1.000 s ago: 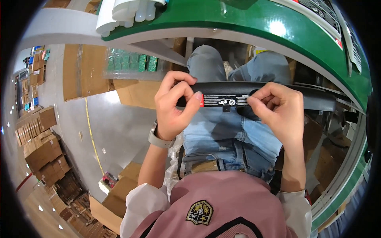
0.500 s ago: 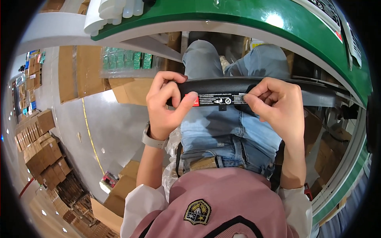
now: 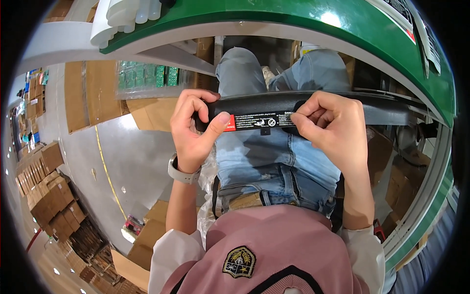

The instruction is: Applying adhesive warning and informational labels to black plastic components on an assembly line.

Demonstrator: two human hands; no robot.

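Observation:
A long black plastic part [image 3: 254,104] with a curved, smooth surface lies crosswise above my lap, reaching out to the right. Along its near side runs a black label strip [image 3: 249,121] with white print and a red left end. My left hand [image 3: 195,127] is closed around the part's left end, its thumb pressed at the label's red end and its fingers curled over the far edge. With thumb and index finger my right hand [image 3: 333,122] pinches the label toward its right end, close against the part. The label's right tip is hidden by those fingers.
The green-topped workbench [image 3: 274,17] curves across the far side, with white tubes [image 3: 125,12] at its left corner and printed sheets [image 3: 416,29] at its right. Left of my knees stand cardboard boxes [image 3: 98,95] and a clear tray of green circuit boards [image 3: 147,76].
The view has shifted slightly, so the hands and part appear a little further left. Both hands keep the same holds, and the label looks much the same.

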